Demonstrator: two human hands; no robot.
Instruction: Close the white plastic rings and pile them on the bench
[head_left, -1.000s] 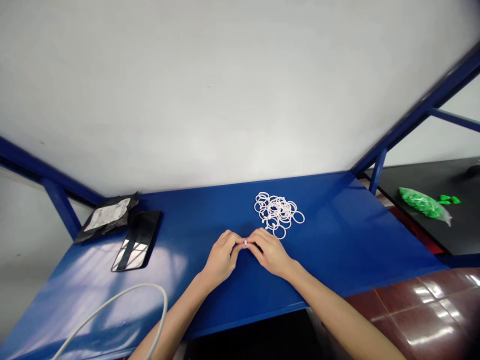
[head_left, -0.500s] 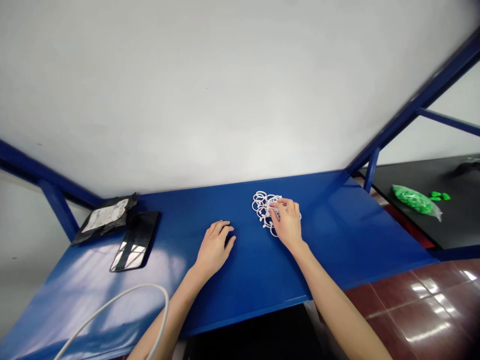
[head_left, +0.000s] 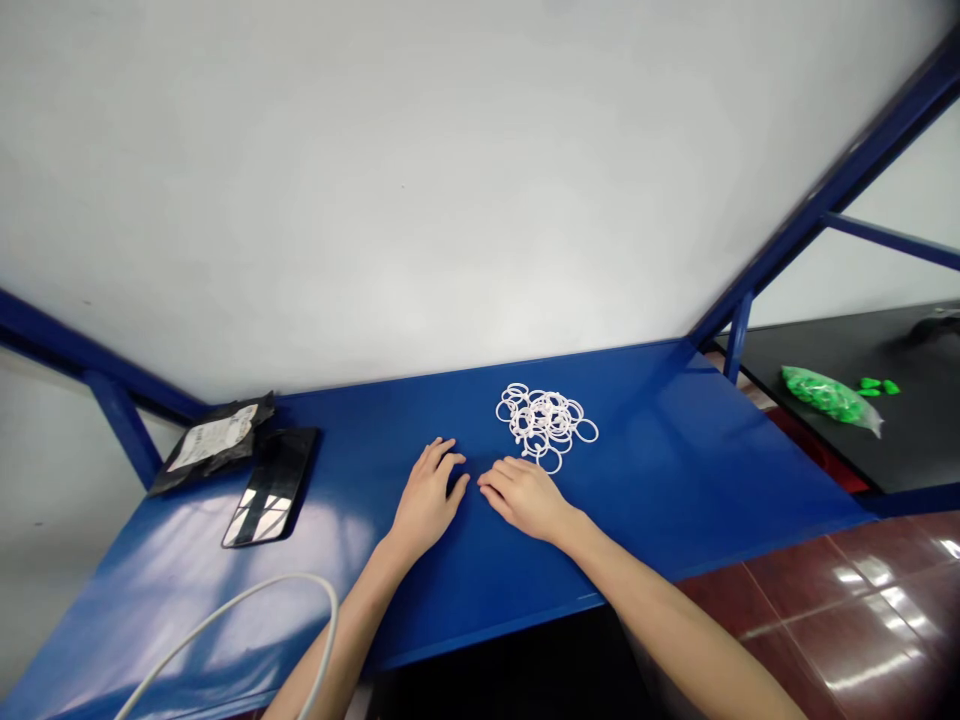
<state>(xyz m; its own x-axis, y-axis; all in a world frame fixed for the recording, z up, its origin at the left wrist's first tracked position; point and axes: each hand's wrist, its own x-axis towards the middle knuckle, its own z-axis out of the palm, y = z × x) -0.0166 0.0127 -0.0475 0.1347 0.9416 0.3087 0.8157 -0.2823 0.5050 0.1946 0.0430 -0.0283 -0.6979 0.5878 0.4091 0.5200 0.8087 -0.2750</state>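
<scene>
A heap of small white rings (head_left: pixel 544 419) lies on the blue table (head_left: pixel 675 450), just beyond my hands. My left hand (head_left: pixel 426 500) rests flat on the table with its fingers spread and holds nothing. My right hand (head_left: pixel 525 494) lies right beside it. Its fingers are drawn together and curled, and their tips point left, almost touching my left hand. What they hold, if anything, is hidden. The right hand is the nearer of the two to the ring heap.
A black phone (head_left: pixel 270 485) and a black labelled packet (head_left: pixel 214 438) lie at the table's left. A white cable (head_left: pixel 225 610) loops over the near left edge. A green bag (head_left: pixel 825 394) sits on a black table (head_left: pixel 900 440) to the right. A blue frame post (head_left: pixel 738 336) stands at the far right corner.
Both hands first pinched a small white piece together. The right hand then reached to the ring heap and has now come back beside the left hand, which has lain flat meanwhile.
</scene>
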